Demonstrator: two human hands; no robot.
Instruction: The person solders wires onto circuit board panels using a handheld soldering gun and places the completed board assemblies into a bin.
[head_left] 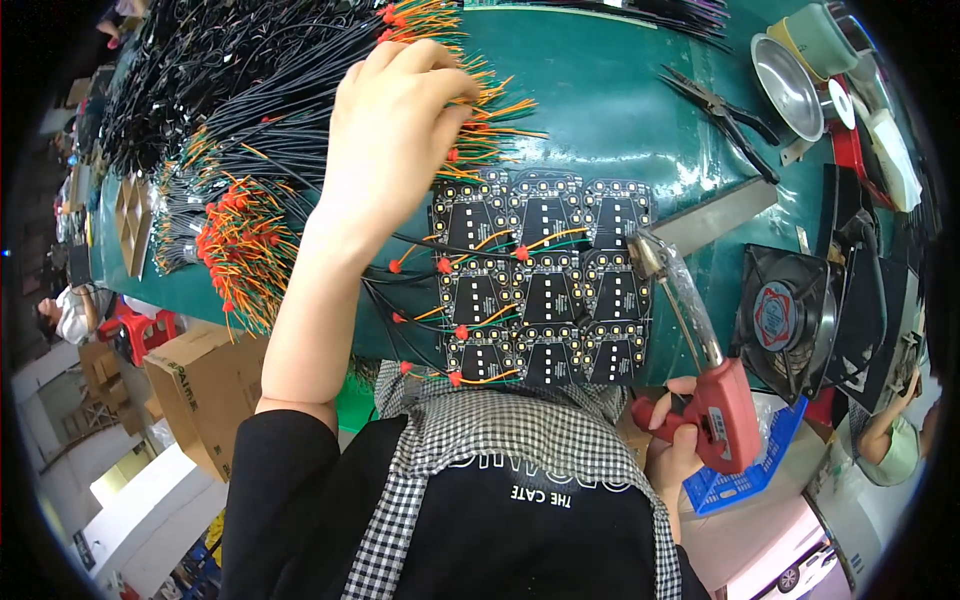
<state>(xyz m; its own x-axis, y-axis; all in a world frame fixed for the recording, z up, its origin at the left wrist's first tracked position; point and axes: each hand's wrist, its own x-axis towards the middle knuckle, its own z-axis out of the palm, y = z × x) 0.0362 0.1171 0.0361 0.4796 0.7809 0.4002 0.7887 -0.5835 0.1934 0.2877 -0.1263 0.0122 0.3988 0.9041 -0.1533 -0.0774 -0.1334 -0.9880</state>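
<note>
While the left hand [395, 130] reaches far up over the desk [620, 90], its fingers are closed together on the wires [490, 110], a bundle of black leads with orange and green ends and red sleeves. The wires lie fanned out, with their long axis going from the upper left down to the right, and their bare ends point toward the boards [545, 280]. The boards are a black panel of small pieces with pale dots, lying just below the left hand, near the desk edge; several wires are already attached on its left columns. The right hand [675, 440] is clamped around the red handle of a soldering gun [700, 350], whose long body goes up and to the left, so the metal tip stands just beside the right edge of the boards. So the left hand is nearer to the wires, the right one to the boards. Farther right are pliers [725, 110], a steel bowl [788, 85] and a fan [790, 320].
</note>
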